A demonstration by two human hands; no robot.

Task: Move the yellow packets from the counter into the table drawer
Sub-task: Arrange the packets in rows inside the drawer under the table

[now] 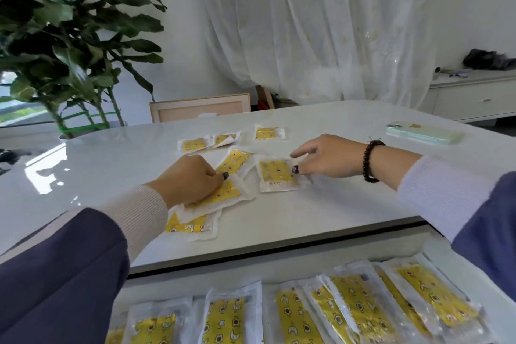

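Note:
Several yellow packets in clear wrappers lie on the white counter (pixel 321 209). My left hand (pixel 190 179) pinches one yellow packet (pixel 223 195) that rests on top of another packet (pixel 190 227) near the front edge. My right hand (pixel 326 156) grips the right side of a second yellow packet (pixel 275 174), thumb on top. One more packet (pixel 233 160) lies between the hands, and three small ones (pixel 269 132) lie farther back. Below the counter edge the open drawer (pixel 279 265) holds a row of several yellow packets (pixel 354 304).
A pale green phone (pixel 423 134) lies at the counter's right back. A large leafy plant (pixel 69 36) stands at the left. A wooden chair back (pixel 199 107) shows behind the counter. A white cabinet (pixel 472 95) stands at the far right by the curtain.

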